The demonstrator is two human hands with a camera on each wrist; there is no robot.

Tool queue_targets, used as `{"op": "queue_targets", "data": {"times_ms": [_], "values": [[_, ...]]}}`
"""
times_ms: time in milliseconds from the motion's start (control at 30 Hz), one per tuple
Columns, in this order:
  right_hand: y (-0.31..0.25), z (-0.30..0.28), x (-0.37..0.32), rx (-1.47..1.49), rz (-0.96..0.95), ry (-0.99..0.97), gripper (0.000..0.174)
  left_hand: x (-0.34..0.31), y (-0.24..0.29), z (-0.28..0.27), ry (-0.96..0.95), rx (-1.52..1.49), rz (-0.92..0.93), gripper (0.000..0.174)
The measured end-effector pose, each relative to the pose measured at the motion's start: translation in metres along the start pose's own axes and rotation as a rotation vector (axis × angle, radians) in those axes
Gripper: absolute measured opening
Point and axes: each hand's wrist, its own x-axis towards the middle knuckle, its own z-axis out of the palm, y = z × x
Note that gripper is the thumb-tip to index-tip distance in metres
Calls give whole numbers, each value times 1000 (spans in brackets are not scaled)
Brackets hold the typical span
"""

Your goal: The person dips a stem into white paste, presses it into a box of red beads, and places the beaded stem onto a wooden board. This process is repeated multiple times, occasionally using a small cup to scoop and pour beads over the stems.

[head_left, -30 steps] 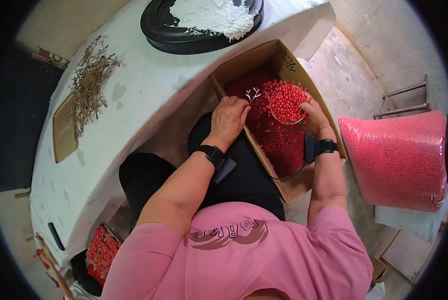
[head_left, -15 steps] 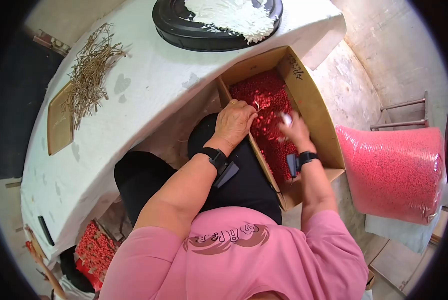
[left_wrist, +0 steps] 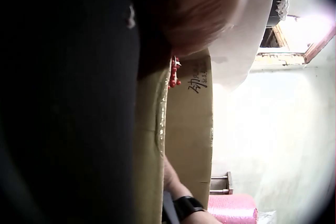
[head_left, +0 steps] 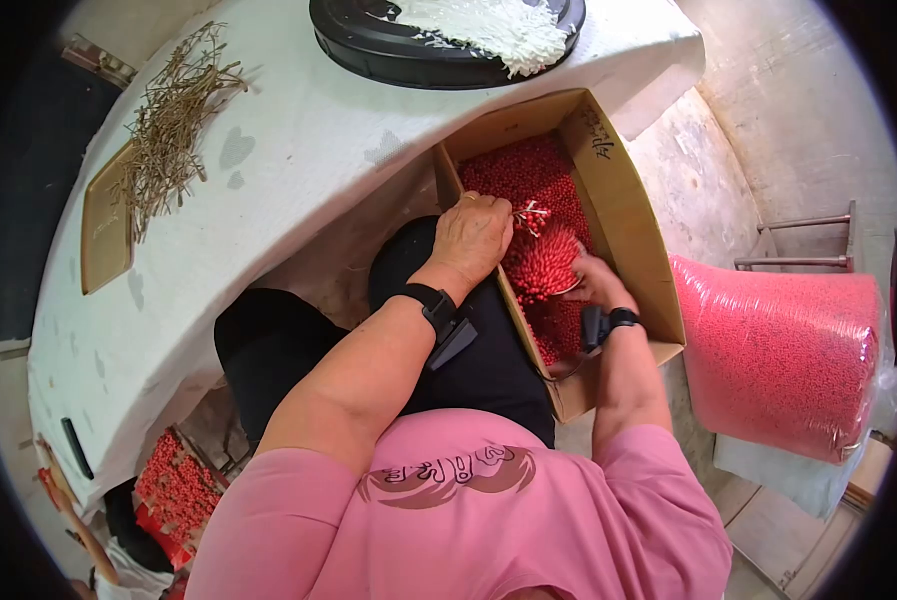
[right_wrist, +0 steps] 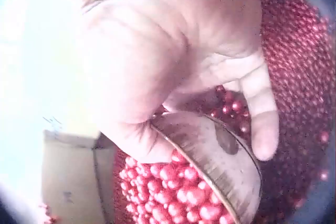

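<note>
My left hand (head_left: 473, 238) lies over the near side wall of a cardboard box (head_left: 628, 220) and pinches a small white-stemmed sprig (head_left: 534, 216) that carries red berries. In the left wrist view the berry sprig (left_wrist: 174, 73) hangs below the blurred hand (left_wrist: 205, 14). Inside the box, my right hand (head_left: 600, 284) grips the rim of a round bowl heaped with red berries (head_left: 546, 262). The right wrist view has the hand (right_wrist: 178, 50) with thumb inside and fingers outside the bowl (right_wrist: 215, 155). Loose red berries (head_left: 523, 165) cover the box floor.
On the white-covered table (head_left: 298, 150) are a black round tray (head_left: 398, 68) with white pieces (head_left: 508, 30), brown twigs (head_left: 173, 130) and a tan tray (head_left: 106, 225). A plastic bag of red berries (head_left: 778, 360) stands right of the box. Berry sprigs (head_left: 176, 490) lie lower left.
The right hand and bowl have moved down and left inside the box, closer to the left hand. Red berries now show on the sprig, which was bare white a second ago.
</note>
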Motion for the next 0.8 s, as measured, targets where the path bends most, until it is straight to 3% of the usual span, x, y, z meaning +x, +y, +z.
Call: {"op": "queue_targets", "data": {"times_ms": [67,100,200,267,400,500,567,633,767,800], "values": [[-12,-32,-8,-6,-99,-15,45,1,1,0,-27,26,-22,9],[-22,-34,-21,-56,-296,-100,49,1,2,0,-42,40,-34,10],[-69,9,-78,167,-497,-80,55,2,2,1,-49,55,-38,11],[-88,39,-91,175,-703,58,58,1,2,1,-49,54,-36,11],[-90,54,-60,-165,-977,344,64,1,2,-2,-68,55,-47,11],[-73,44,-30,-400,-560,472,72,1,1,-2,-56,30,-50,11],[-9,12,39,-842,-582,609,78,3,1,-3,-53,14,-44,11],[20,24,48,-1029,-284,567,76,4,2,-2,-48,-1,-46,10],[86,18,91,-820,31,293,71,7,2,0,-35,-14,-55,9],[95,23,97,-750,-24,273,64,7,2,1,-36,-15,-54,9]]}}
